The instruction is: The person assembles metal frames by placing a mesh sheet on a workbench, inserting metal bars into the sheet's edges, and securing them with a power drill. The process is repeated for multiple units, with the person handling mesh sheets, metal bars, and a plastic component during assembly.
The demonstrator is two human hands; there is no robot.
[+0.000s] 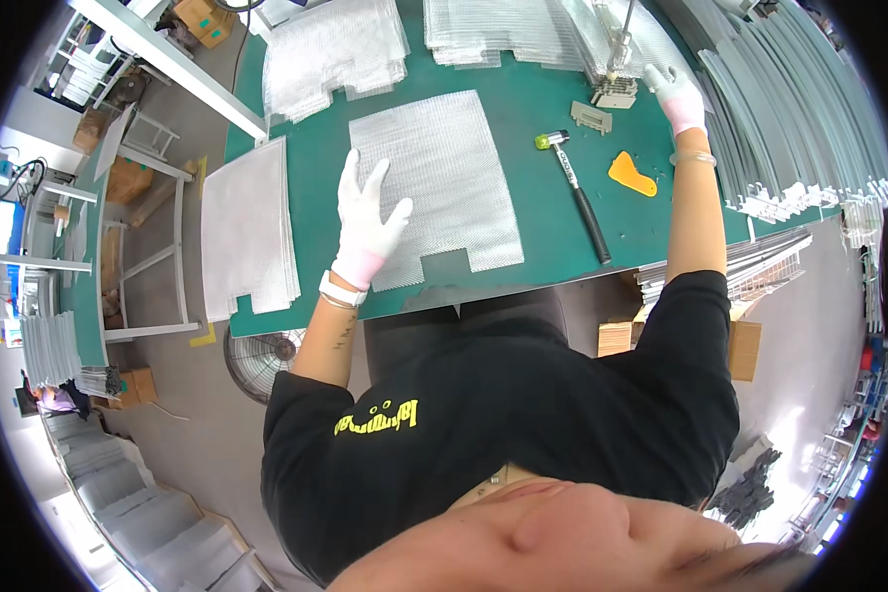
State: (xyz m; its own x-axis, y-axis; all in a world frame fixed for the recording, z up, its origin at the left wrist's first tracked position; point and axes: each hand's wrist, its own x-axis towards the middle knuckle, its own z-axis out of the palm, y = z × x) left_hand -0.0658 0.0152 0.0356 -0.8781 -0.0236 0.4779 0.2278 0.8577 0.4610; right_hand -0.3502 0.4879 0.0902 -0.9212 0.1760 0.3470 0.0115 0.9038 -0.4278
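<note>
My left hand (368, 219), in a white glove, has its fingers spread over the left part of a silvery mesh sheet (442, 178). The sheet lies on the green table and has a notch in its near edge; whether my fingers press on it I cannot tell. At the right, my gloved right hand (679, 99) is open, fingers stretched away from me, between a small metal fixture (617, 91) and the long grey strips (775, 104). Nothing shows in either hand. A mallet (580, 197) with a black handle and green-tipped head lies between my hands.
An orange flat piece (632, 175) and a pale metal block (591, 117) rest near the mallet. More mesh sheets are stacked at the far left (335, 54) and far middle (503, 30). Whitish sheets (249, 227) lie along the left edge of the table (543, 242).
</note>
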